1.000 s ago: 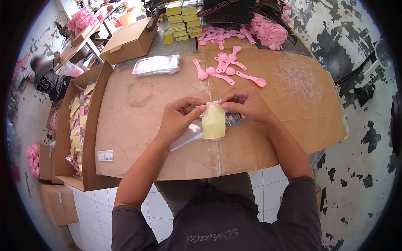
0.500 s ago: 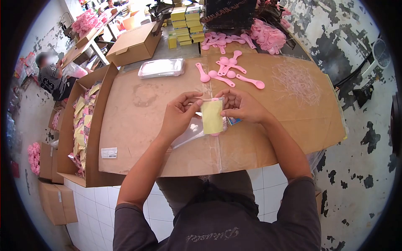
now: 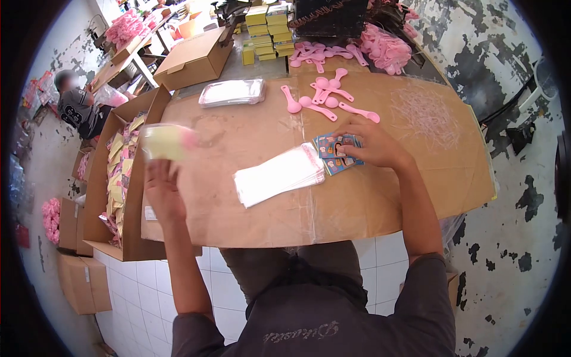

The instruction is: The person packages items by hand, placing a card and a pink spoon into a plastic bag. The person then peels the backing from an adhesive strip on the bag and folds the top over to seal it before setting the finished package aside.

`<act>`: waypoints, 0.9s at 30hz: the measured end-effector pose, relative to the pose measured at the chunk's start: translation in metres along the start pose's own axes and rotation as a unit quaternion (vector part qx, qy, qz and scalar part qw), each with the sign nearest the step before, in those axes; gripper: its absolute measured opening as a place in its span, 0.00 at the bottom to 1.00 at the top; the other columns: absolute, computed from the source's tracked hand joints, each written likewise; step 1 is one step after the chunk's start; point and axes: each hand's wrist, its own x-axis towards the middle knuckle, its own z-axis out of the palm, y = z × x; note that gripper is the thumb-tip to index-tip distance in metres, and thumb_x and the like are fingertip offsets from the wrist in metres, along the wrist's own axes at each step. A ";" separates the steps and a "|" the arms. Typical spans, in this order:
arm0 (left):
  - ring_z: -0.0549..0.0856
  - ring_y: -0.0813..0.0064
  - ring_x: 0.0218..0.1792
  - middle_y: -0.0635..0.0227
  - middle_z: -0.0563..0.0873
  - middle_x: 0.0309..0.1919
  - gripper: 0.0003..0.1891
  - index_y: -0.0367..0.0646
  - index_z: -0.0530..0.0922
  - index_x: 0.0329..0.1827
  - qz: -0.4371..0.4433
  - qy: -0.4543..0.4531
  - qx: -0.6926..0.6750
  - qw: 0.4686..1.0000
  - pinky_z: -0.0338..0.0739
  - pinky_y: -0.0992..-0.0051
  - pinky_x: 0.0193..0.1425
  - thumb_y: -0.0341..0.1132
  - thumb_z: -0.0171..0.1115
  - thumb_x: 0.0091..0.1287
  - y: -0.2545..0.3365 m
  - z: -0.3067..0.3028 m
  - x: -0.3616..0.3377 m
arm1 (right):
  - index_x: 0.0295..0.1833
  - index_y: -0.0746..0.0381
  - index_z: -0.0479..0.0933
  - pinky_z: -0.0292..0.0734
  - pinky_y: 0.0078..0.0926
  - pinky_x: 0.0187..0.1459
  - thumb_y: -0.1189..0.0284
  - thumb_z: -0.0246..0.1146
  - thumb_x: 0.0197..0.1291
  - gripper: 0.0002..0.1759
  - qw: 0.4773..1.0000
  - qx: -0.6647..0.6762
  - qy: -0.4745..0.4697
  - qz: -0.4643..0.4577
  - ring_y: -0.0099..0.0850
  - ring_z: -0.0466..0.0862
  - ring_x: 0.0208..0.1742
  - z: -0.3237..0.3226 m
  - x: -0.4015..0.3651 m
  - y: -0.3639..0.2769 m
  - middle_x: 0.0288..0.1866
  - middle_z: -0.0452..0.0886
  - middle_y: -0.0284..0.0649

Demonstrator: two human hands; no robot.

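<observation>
My left hand (image 3: 165, 187) holds a clear packet (image 3: 163, 141) with a yellow card and something pink inside, blurred by motion, near the inner edge of the long carton. My right hand (image 3: 372, 143) rests its fingers over blue printed cards (image 3: 333, 156) at the middle of the cardboard sheet; whether it grips one is unclear. Just left of the cards lies a fanned stack of clear bags (image 3: 276, 177). Pink spoons (image 3: 321, 95) are scattered beyond the right hand. Another bundle of clear bags (image 3: 232, 93) lies at the back left of the sheet.
At the left, a long carton (image 3: 153, 116) holds many filled packets. Behind the cardboard sheet (image 3: 380, 202) are a closed box (image 3: 193, 59), stacked yellow card bundles (image 3: 264, 33) and a pink pile (image 3: 386, 50). Clear strips (image 3: 425, 113) lie right. A person (image 3: 77, 104) sits far left.
My left hand has carried the packet left from the middle toward the carton. The right hand has let go of the packet and moved right onto the blue cards. The bag stack is now uncovered.
</observation>
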 end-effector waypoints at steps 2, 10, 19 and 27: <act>0.80 0.66 0.71 0.57 0.78 0.72 0.25 0.37 0.70 0.76 -0.024 -0.029 -0.126 0.991 0.80 0.65 0.69 0.44 0.53 0.84 0.014 -0.003 0.000 | 0.60 0.65 0.84 0.75 0.38 0.65 0.67 0.74 0.62 0.23 1.000 -0.022 -0.012 0.018 0.41 0.79 0.62 0.001 0.000 0.004 0.57 0.81 0.45; 0.88 0.68 0.55 0.61 0.89 0.56 0.22 0.38 0.83 0.65 0.056 -0.425 0.374 0.822 0.81 0.67 0.63 0.35 0.72 0.69 -0.024 0.090 -0.037 | 0.53 0.67 0.84 0.76 0.36 0.62 0.71 0.76 0.59 0.19 0.998 0.000 0.014 0.067 0.41 0.81 0.58 0.010 0.002 0.010 0.54 0.82 0.45; 0.88 0.62 0.42 0.56 0.88 0.45 0.12 0.37 0.87 0.48 0.095 -0.468 0.415 0.775 0.82 0.66 0.51 0.34 0.74 0.66 -0.069 0.135 -0.042 | 0.49 0.65 0.83 0.78 0.28 0.53 0.73 0.71 0.66 0.10 0.986 0.152 0.064 0.014 0.26 0.82 0.47 -0.003 0.005 0.003 0.44 0.85 0.34; 0.89 0.68 0.39 0.58 0.90 0.40 0.08 0.35 0.88 0.46 0.076 -0.451 0.377 0.806 0.83 0.69 0.48 0.27 0.70 0.68 -0.065 0.128 -0.045 | 0.50 0.62 0.84 0.78 0.28 0.50 0.73 0.69 0.64 0.10 0.973 0.219 -0.054 -0.052 0.28 0.84 0.47 0.036 0.009 -0.025 0.46 0.88 0.36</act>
